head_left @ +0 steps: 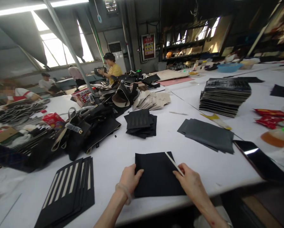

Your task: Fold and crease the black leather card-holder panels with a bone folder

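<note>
One black panel (155,177) lies flat on the surface (111,164), left hand (130,179) pinching its left side, right hand (189,180) clamped on a pale strip (172,161) whose long axis slants away-left across the panel's far-right corner.

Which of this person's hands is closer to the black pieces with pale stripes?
Left. The left hand is at the left edge of the black panel, right of the striped pieces; the right hand, holding a pale strip, is farther, at the panel's right edge.
</note>
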Demonstrator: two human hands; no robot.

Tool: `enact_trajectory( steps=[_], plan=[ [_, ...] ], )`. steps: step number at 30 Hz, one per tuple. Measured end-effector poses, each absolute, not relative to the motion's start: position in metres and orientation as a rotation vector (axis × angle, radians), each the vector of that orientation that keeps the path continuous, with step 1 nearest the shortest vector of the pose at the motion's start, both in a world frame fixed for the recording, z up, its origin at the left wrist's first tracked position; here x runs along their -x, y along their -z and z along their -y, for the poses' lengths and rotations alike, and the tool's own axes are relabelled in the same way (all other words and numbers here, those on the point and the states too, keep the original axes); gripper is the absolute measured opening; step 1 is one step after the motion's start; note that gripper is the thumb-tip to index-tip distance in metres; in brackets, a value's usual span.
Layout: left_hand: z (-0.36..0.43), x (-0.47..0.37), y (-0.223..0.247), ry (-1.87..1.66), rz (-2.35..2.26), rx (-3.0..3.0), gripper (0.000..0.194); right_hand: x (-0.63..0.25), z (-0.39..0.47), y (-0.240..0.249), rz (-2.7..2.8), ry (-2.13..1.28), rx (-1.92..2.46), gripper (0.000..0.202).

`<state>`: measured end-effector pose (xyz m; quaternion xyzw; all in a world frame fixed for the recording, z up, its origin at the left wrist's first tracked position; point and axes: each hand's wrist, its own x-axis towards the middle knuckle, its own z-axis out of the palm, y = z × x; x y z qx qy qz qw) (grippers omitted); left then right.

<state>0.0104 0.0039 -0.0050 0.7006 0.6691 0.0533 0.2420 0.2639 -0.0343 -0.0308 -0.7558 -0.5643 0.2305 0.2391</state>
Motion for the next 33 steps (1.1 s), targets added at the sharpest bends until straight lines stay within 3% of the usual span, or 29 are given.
enact_trajectory(
  steps=[13,19,23,28,33],
  plan=[
    [0.014,-0.018,0.013,-0.075,-1.918,-2.086,0.018,-0.253,0.048,0.034,1.609,-0.438,2.073,0.01],
    [0.023,-0.013,0.006,-0.143,-1.966,-2.111,0.025,-0.253,0.05,0.034,1.658,-0.3,2.036,0.011],
    [0.044,-0.002,0.002,-0.491,-1.868,-2.481,0.035,-0.258,0.067,0.033,1.689,-0.121,2.012,0.017],
    [0.076,-0.006,0.025,-0.797,-1.408,-3.054,0.037,-0.244,0.099,0.029,2.011,0.382,1.471,0.034],
    [0.095,-0.023,0.064,-1.012,-1.461,-3.032,0.032,-0.226,0.107,0.035,2.176,0.717,1.251,0.034]
  ],
)
